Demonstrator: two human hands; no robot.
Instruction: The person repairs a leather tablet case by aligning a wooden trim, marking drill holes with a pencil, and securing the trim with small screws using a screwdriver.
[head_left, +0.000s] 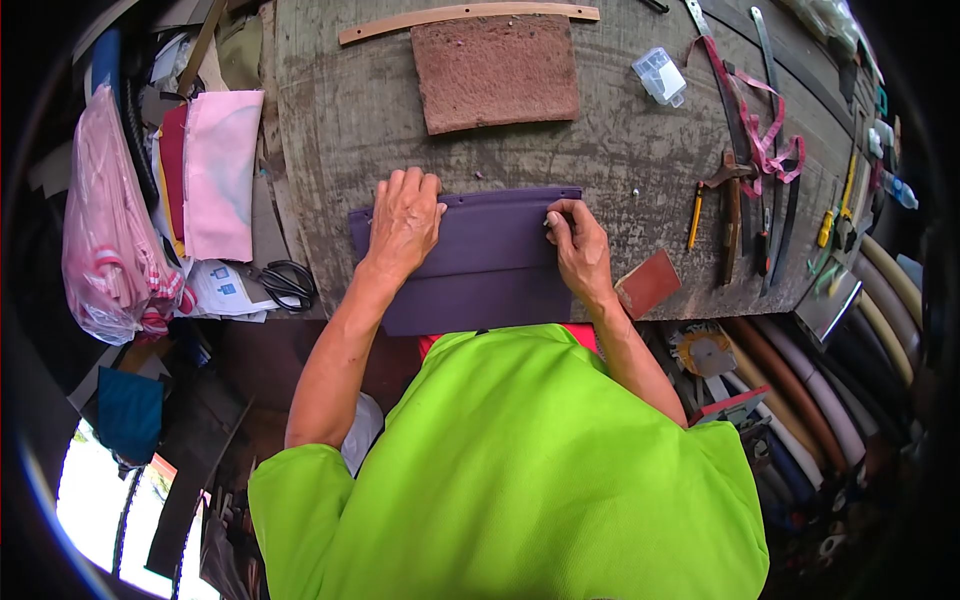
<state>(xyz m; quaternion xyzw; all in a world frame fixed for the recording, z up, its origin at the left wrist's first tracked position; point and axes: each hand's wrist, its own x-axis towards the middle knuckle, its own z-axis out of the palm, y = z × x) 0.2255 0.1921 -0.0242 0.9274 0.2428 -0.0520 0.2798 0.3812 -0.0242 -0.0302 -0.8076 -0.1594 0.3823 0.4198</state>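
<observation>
A dark purple piece of material [480, 235] lies at the near edge of the worn table, with a fold line across it and small holes along its far edge. My left hand [404, 222] rests on its upper left part, fingers bent and close together over the far edge. At the upper right corner, my right hand [578, 240] is closed in a pinch on a small object too small to make out. Just right of that wrist lies a reddish-brown square piece [650, 284].
Beyond the material are a rough brown slab [495, 72] and a wooden strip [470, 12]. A clear plastic box [660, 77], a hammer [732, 200], a yellow pencil [694, 215] and pink tape [765, 140] lie right. Black scissors [287, 284] and pink fabric [222, 175] are left.
</observation>
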